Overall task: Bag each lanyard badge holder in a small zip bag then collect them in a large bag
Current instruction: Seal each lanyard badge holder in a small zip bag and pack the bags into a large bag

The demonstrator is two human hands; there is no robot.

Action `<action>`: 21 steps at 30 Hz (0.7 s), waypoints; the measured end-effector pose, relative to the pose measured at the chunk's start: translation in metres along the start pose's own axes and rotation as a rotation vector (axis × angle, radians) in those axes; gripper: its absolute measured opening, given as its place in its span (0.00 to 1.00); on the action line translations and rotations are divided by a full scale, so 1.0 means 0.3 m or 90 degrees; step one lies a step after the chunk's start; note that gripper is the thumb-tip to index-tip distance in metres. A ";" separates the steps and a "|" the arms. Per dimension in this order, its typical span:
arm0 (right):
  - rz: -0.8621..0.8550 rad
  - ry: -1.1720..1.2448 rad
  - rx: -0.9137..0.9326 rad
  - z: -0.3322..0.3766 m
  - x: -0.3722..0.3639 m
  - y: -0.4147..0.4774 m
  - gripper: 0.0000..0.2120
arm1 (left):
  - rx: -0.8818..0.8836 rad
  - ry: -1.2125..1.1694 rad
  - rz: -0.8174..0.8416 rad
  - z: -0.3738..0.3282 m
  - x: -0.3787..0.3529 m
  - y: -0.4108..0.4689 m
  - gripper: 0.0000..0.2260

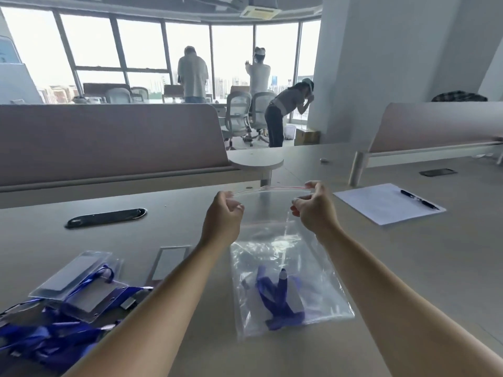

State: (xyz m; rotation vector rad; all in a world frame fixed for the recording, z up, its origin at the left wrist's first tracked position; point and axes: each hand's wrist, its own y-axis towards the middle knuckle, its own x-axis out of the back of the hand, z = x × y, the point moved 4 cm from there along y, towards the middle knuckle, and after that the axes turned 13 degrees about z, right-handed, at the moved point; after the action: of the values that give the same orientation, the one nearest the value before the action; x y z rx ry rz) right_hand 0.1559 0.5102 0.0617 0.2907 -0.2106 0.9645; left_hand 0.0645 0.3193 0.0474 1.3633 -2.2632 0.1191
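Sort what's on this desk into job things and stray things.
Job: large zip bag, its top pinched by the left hand and right hand; blue lanyard inside it; pile of lanyard badge holders.
Lying about: paper sheet; pen; phone; cable slot.

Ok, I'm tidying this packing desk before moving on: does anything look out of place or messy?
Nothing looks spilled or damaged. The blue lanyards at the left lie in a tangled heap, and one clear sleeve lies apart from it.
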 end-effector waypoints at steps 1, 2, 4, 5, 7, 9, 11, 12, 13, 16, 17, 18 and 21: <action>0.005 -0.003 -0.014 -0.026 -0.006 0.014 0.18 | 0.008 0.006 0.016 0.016 -0.017 0.016 0.19; 0.011 -0.005 -0.028 -0.050 -0.012 0.027 0.19 | 0.015 0.009 0.032 0.034 -0.032 0.031 0.21; 0.023 -0.024 -0.055 -0.094 -0.022 0.051 0.22 | 0.024 0.019 0.065 0.060 -0.057 0.047 0.25; 0.030 -0.036 -0.066 -0.109 -0.027 0.062 0.24 | 0.024 0.030 0.079 0.071 -0.065 0.051 0.27; 0.038 -0.061 -0.077 -0.133 -0.039 0.077 0.31 | 0.022 0.050 0.096 0.088 -0.070 0.050 0.31; 0.039 -0.091 -0.082 -0.142 -0.050 0.076 0.33 | 0.011 0.063 0.101 0.099 -0.063 0.047 0.32; 0.038 -0.113 -0.071 -0.122 -0.071 0.054 0.31 | 0.001 0.069 0.100 0.096 -0.045 0.033 0.29; 0.039 -0.121 -0.056 -0.107 -0.086 0.040 0.29 | -0.005 0.066 0.096 0.092 -0.030 0.024 0.26; 0.039 -0.130 -0.042 -0.089 -0.103 0.023 0.26 | -0.013 0.054 0.091 0.085 -0.016 0.013 0.24; 0.055 -0.118 -0.003 -0.021 -0.184 -0.049 0.20 | -0.027 0.011 0.083 0.060 0.056 -0.054 0.14; 0.065 -0.110 0.008 0.004 -0.218 -0.078 0.18 | -0.030 0.002 0.081 0.057 0.086 -0.081 0.11; 0.074 -0.107 0.019 0.025 -0.250 -0.103 0.17 | -0.030 -0.015 0.079 0.057 0.113 -0.108 0.09; 0.099 -0.100 0.044 0.088 -0.366 -0.202 0.13 | -0.024 -0.082 0.084 0.064 0.226 -0.235 0.06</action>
State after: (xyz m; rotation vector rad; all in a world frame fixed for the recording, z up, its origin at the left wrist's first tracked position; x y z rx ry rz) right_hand 0.1441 0.3840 0.0441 0.4198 -0.3482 1.1056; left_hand 0.0917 0.2234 0.0489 1.2344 -2.4490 0.0343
